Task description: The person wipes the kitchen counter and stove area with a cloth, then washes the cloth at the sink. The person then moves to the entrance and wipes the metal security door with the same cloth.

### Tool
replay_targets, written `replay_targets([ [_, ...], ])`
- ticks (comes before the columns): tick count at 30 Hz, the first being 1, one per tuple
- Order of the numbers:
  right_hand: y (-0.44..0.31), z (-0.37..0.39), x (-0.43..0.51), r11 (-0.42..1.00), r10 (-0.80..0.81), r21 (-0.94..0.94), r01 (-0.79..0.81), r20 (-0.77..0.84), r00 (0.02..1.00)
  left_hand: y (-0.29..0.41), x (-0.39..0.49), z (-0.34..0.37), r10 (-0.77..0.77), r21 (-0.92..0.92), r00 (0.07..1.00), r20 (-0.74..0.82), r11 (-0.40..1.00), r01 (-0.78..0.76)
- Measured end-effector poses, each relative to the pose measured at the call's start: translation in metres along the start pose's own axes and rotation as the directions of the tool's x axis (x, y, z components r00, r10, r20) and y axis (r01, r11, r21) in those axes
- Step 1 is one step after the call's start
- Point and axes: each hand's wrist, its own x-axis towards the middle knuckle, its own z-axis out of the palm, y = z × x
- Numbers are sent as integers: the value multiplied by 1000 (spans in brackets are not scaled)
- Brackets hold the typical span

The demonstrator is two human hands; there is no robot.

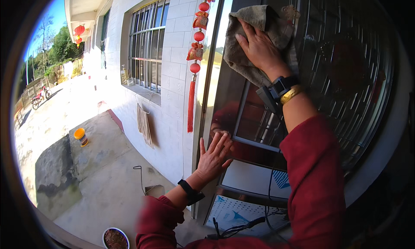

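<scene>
My right hand (259, 49) presses a grey-brown cloth (241, 59) flat against the upper part of a dark, glossy metal door (227, 90) with glass panels. The cloth hangs in folds around the fingers, and its far edge lies over the door's ornament side. My left hand (214, 158), lower down, holds nothing; its fingers are spread, with the fingertips at the door's shiny surface, where a reflection of the hand shows. Both wrists carry black straps, and a gold bracelet (290, 94) sits on the right one.
A red hanging decoration with a tassel (191, 106) is left of the door. Beyond are a barred window (149, 44), a hanging towel (145, 125), a yellow bucket (81, 137) and a bent metal rod (141, 181). A bowl (115, 239) and black cables (240, 228) lie low down.
</scene>
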Motion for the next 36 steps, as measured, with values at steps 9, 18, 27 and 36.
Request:
replay_targets([
  [9, -84, 41, -184, 998, 55, -3, -67, 604, 795, -31, -110, -9, -66, -274, 998, -7, 960, 62],
  [18, -142, 39, -330, 928, -330, 372, 36, 770, 547, -50, -204, -18, -262, -396, 962, 82, 877, 273],
  [27, -76, 14, -143, 995, 98, -23, -95, 263, 960, -55, -287, -21, -496, -300, 850, 177, 796, 527],
  [36, -158, 81, -318, 874, 64, 370, -315, 555, 829, -42, -323, -26, -556, -237, 810, 186, 775, 586],
])
